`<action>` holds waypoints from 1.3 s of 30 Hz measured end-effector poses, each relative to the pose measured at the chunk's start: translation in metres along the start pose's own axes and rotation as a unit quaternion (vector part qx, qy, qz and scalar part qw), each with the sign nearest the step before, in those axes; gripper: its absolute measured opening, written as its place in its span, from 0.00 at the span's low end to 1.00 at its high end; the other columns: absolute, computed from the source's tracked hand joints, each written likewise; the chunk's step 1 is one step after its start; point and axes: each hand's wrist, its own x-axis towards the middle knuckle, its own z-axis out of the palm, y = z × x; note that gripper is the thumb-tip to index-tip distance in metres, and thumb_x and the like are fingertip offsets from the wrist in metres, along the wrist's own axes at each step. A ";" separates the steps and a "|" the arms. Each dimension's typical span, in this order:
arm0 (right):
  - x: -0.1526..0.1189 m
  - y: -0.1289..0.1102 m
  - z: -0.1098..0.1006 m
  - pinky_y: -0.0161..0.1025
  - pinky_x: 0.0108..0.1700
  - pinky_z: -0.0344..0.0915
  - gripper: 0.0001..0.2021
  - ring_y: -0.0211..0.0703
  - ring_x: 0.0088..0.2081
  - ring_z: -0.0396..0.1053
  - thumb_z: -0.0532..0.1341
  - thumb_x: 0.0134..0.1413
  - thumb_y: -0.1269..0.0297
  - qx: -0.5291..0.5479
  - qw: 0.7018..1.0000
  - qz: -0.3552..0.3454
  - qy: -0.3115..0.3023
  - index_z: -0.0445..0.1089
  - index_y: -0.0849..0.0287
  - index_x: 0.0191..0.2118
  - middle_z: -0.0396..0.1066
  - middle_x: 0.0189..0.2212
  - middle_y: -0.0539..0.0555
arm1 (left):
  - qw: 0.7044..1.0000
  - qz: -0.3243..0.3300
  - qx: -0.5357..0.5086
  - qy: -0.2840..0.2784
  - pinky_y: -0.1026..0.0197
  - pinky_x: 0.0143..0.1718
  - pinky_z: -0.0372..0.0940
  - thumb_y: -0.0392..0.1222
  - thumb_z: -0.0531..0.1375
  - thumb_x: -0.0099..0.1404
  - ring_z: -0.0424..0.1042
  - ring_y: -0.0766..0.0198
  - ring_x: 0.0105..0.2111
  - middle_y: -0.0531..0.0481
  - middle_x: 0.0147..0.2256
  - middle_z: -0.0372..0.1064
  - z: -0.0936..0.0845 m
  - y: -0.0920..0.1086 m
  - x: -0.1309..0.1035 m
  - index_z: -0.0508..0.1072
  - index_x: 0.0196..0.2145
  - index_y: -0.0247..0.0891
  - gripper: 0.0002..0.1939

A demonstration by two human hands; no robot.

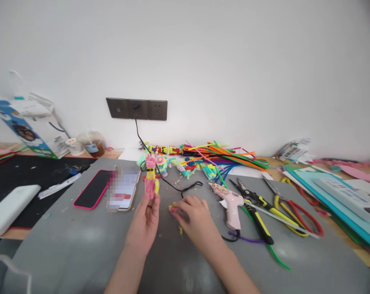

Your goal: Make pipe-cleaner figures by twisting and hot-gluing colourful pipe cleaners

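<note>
Across the far side, a plain white wall. Spans the full width, darkens toward the far right corner. On it, left of centre, a dark socket panel of three plates. Below, a light wooden desk, mostly under a grey surface; at left, a black mat. Soft light, pale glare on the grey.

A bare, slim-fingered left hand and a bare, slim-fingered right hand are seen, joined by narrow wrists to a bare, tapering left forearm and right forearm, both cropped below. A small dark mark is seen among the left fingers; whether a ring is worn cannot be told.
</note>
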 end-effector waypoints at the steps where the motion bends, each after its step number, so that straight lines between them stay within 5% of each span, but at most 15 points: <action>1: 0.004 -0.003 0.004 0.44 0.41 0.56 0.07 0.52 0.40 0.72 0.67 0.55 0.73 -0.007 1.000 0.000 -0.011 0.78 0.54 0.38 0.76 0.35 0.55 | 1.000 -0.003 -0.013 0.001 0.76 0.33 0.75 0.30 0.46 0.76 0.80 0.71 0.29 0.48 0.32 0.81 0.000 0.003 -0.001 0.73 0.54 0.36 0.19; 9: 0.007 0.002 0.004 0.47 0.43 0.53 0.09 0.53 0.39 0.71 0.61 0.54 0.78 0.052 0.998 0.029 -0.026 0.76 0.57 0.34 0.77 0.32 0.56 | 0.997 0.077 -0.003 -0.029 0.77 0.39 0.74 0.30 0.56 0.71 0.80 0.73 0.32 0.52 0.37 0.82 -0.014 0.009 0.008 0.80 0.41 0.40 0.13; 14: -0.001 0.015 -0.014 0.42 0.39 0.61 0.08 0.47 0.33 0.71 0.58 0.56 0.71 0.181 0.980 0.071 -0.040 0.75 0.57 0.35 0.77 0.30 0.53 | 0.988 0.113 0.064 -0.080 0.76 0.38 0.74 0.30 0.63 0.65 0.81 0.70 0.36 0.49 0.41 0.82 -0.020 0.001 0.011 0.82 0.36 0.38 0.07; 19: -0.011 0.026 -0.034 0.35 0.30 0.63 0.08 0.41 0.28 0.69 0.57 0.57 0.57 0.330 0.936 0.109 -0.065 0.67 0.56 0.34 0.73 0.26 0.50 | 0.969 0.148 0.149 -0.130 0.73 0.37 0.75 0.34 0.74 0.51 0.81 0.66 0.37 0.47 0.39 0.82 -0.021 -0.007 0.009 0.81 0.35 0.34 0.12; 25: -0.023 0.031 -0.050 0.32 0.28 0.58 0.11 0.35 0.25 0.62 0.65 0.54 0.56 0.489 0.849 0.192 -0.056 0.71 0.55 0.40 0.66 0.24 0.44 | 0.965 0.138 0.182 -0.126 0.71 0.39 0.74 0.37 0.74 0.51 0.80 0.66 0.38 0.46 0.39 0.82 -0.019 -0.015 0.009 0.81 0.35 0.34 0.12; 31: -0.030 0.033 -0.057 0.39 0.40 0.68 0.16 0.43 0.35 0.73 0.71 0.50 0.51 0.561 0.795 0.215 -0.083 0.77 0.57 0.40 0.77 0.32 0.53 | 0.967 0.127 0.180 -0.126 0.72 0.38 0.73 0.37 0.76 0.48 0.80 0.67 0.36 0.47 0.38 0.82 -0.018 -0.018 0.010 0.81 0.34 0.33 0.14; 39: -0.031 0.034 -0.052 0.35 0.33 0.68 0.16 0.39 0.28 0.72 0.72 0.47 0.49 0.541 0.809 0.225 -0.048 0.78 0.57 0.33 0.77 0.26 0.51 | 0.939 0.183 0.259 -0.132 0.68 0.37 0.72 0.42 0.77 0.47 0.78 0.66 0.32 0.49 0.33 0.80 -0.025 -0.026 0.012 0.80 0.34 0.35 0.17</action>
